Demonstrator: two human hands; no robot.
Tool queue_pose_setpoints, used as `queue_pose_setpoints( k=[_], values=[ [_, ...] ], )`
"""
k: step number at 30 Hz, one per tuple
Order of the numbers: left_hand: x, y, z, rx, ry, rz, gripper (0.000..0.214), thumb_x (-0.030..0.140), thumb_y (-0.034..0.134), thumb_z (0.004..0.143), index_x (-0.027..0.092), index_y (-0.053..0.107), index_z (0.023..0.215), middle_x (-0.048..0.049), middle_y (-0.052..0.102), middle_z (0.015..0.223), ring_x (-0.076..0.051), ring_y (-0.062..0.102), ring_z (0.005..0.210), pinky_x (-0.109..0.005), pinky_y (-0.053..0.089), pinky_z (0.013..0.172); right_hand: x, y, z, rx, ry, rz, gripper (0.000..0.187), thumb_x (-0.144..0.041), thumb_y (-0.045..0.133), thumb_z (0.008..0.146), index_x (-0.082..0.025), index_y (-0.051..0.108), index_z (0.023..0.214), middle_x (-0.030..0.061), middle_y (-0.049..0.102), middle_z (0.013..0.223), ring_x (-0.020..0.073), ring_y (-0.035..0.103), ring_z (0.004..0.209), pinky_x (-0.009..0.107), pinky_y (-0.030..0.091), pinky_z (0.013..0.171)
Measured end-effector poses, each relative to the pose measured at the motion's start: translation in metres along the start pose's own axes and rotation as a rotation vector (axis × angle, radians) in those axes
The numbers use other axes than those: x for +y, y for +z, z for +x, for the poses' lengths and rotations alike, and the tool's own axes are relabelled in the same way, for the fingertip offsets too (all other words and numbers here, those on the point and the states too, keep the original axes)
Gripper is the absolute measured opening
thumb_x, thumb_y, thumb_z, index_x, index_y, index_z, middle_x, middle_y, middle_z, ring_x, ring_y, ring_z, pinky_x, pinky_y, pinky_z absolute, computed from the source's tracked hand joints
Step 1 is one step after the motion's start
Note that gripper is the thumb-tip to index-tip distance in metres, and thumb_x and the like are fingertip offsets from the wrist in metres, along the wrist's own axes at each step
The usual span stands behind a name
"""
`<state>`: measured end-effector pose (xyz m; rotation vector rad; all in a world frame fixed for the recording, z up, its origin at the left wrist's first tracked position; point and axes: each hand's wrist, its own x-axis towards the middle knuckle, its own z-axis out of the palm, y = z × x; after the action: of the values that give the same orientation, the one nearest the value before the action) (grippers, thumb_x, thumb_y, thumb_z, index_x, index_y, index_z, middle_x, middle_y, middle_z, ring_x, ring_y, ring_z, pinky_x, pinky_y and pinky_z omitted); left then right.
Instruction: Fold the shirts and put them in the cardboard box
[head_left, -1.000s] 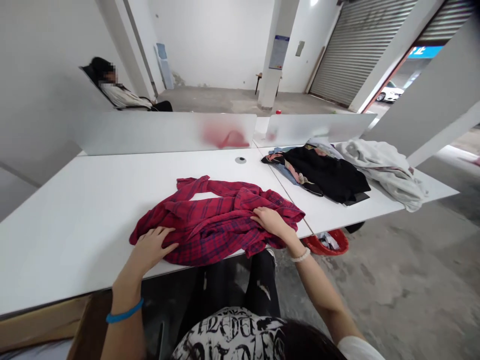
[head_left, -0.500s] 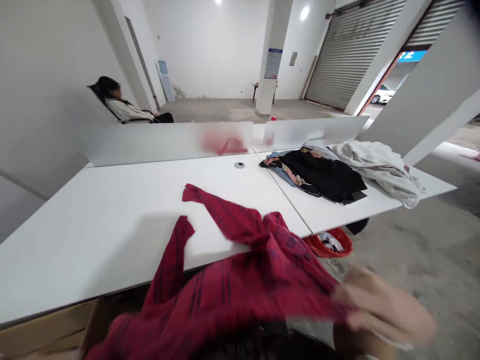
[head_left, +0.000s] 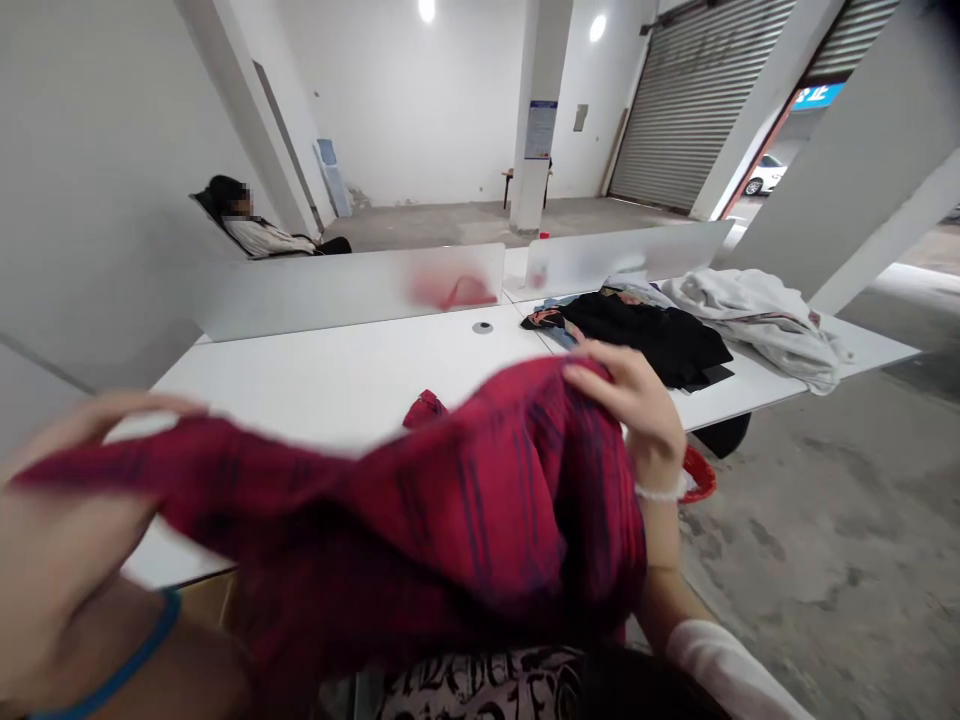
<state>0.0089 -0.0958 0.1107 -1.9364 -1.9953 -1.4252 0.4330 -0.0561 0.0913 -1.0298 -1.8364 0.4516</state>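
Observation:
A red plaid shirt (head_left: 465, 500) with dark stripes hangs between my two hands, lifted above the near edge of the white table (head_left: 300, 370). My left hand (head_left: 82, 500), smeared by motion and with a blue band at its wrist, grips one end of the cloth at the far left. My right hand (head_left: 634, 395), with a pale bracelet, pinches the shirt's upper right part, thumb over the fabric. A small bunched piece of the red cloth shows on the tabletop behind the raised part. The shirt's lower folds are dark and partly hidden.
A black garment (head_left: 645, 335) lies on other clothes at the table's right, beside a pale grey garment (head_left: 757, 310). A frosted divider (head_left: 337, 290) runs along the back. A red basket (head_left: 699, 475) stands below on the floor. Beyond, a person (head_left: 259, 232) sits in a chair.
The shirt has been raised off the table and drawn up toward me. My right hand has moved up and inward, and my left hand has come into view at the left.

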Motion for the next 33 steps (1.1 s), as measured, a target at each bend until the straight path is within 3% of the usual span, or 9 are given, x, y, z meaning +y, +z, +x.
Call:
queue_pose_setpoints(
  k=[2, 5, 9, 12, 15, 18, 21, 25, 33],
  values=[
    [0.014, 0.028, 0.038, 0.021, 0.049, 0.073, 0.046, 0.046, 0.048, 0.081, 0.015, 0.06, 0.113, 0.0019, 0.063, 0.101, -0.022, 0.059, 0.099, -0.048, 0.044, 0.092, 0.02, 0.013, 0.06, 0.12, 0.008, 0.014, 0.029, -0.044, 0.06, 0.081, -0.015, 0.061, 0.079, -0.0003, 0.054, 0.07, 0.0157, 0.053, 0.074, 0.031, 0.046, 0.077],
    [0.022, 0.08, 0.102, -0.125, 0.127, 0.005, 0.051, 0.04, 0.043, 0.085, -0.002, 0.056, 0.112, -0.0052, 0.061, 0.111, -0.025, 0.054, 0.11, -0.042, 0.039, 0.096, 0.067, 0.056, 0.141, 0.258, 0.145, 0.26, 0.029, -0.043, 0.057, 0.083, -0.018, 0.056, 0.098, -0.0006, 0.057, 0.08, 0.0144, 0.056, 0.077, 0.034, 0.048, 0.08],
    [-0.012, 0.135, 0.142, -0.476, -0.105, -0.167, 0.068, 0.038, 0.042, 0.089, -0.004, 0.022, 0.138, -0.0222, 0.05, 0.132, -0.023, 0.054, 0.115, -0.038, 0.04, 0.097, 0.12, 0.12, 0.162, 0.101, 0.421, 0.412, 0.046, -0.04, 0.055, 0.085, -0.021, 0.041, 0.126, 0.0049, 0.062, 0.102, 0.0159, 0.061, 0.089, 0.039, 0.051, 0.083],
    [-0.057, 0.148, 0.111, -0.516, -0.137, 0.125, 0.071, 0.034, 0.052, 0.084, 0.002, 0.024, 0.142, -0.0243, 0.048, 0.134, -0.028, 0.051, 0.119, -0.04, 0.037, 0.101, 0.138, 0.148, 0.105, -0.153, 0.278, 0.119, 0.046, -0.034, 0.054, 0.087, -0.017, 0.045, 0.129, 0.0122, 0.055, 0.127, 0.0193, 0.054, 0.114, 0.041, 0.041, 0.101],
    [-0.094, 0.153, 0.04, -0.638, -0.086, 0.194, 0.053, 0.041, 0.035, 0.091, 0.012, 0.044, 0.135, -0.0158, 0.062, 0.12, -0.027, 0.057, 0.113, -0.04, 0.042, 0.098, 0.145, 0.165, 0.025, -0.434, 0.124, -0.241, 0.045, -0.038, 0.048, 0.091, -0.016, 0.049, 0.13, 0.0156, 0.049, 0.136, 0.0257, 0.042, 0.129, 0.046, 0.032, 0.109],
    [-0.11, 0.172, -0.037, -0.66, 0.031, 0.218, 0.056, 0.042, 0.025, 0.093, 0.011, 0.047, 0.133, -0.0159, 0.052, 0.134, -0.027, 0.051, 0.122, -0.042, 0.038, 0.104, 0.145, 0.181, -0.033, -0.454, 0.122, -0.559, 0.058, -0.049, 0.042, 0.092, -0.016, 0.041, 0.139, 0.0194, 0.032, 0.147, 0.0355, 0.025, 0.138, 0.059, 0.022, 0.109],
    [-0.111, 0.2, -0.084, -0.597, 0.197, 0.366, 0.055, 0.04, 0.031, 0.09, 0.011, 0.049, 0.133, -0.0171, 0.042, 0.142, -0.036, 0.037, 0.132, -0.054, 0.027, 0.108, 0.146, 0.196, -0.05, -0.445, 0.074, -0.694, 0.063, -0.054, 0.033, 0.093, -0.017, 0.034, 0.144, 0.0175, 0.025, 0.15, 0.0365, 0.017, 0.14, 0.061, 0.018, 0.109],
    [-0.115, 0.23, -0.08, -0.571, 0.308, 0.486, 0.057, 0.043, 0.035, 0.089, 0.014, 0.047, 0.136, -0.0145, 0.04, 0.144, -0.038, 0.033, 0.133, -0.055, 0.026, 0.108, 0.156, 0.209, -0.03, -0.448, 0.066, -0.749, 0.065, -0.056, 0.025, 0.094, -0.017, 0.031, 0.145, 0.0159, 0.027, 0.15, 0.0359, 0.02, 0.139, 0.059, 0.021, 0.109],
    [-0.155, 0.288, 0.009, -0.514, 0.419, 0.546, 0.057, 0.042, 0.033, 0.091, 0.012, 0.046, 0.137, -0.0142, 0.044, 0.141, -0.036, 0.039, 0.13, -0.053, 0.031, 0.106, 0.204, 0.229, 0.044, -0.39, 0.046, -0.827, 0.055, -0.047, 0.026, 0.097, -0.019, 0.036, 0.143, 0.0136, 0.033, 0.148, 0.0327, 0.026, 0.138, 0.054, 0.024, 0.108]
  ],
)
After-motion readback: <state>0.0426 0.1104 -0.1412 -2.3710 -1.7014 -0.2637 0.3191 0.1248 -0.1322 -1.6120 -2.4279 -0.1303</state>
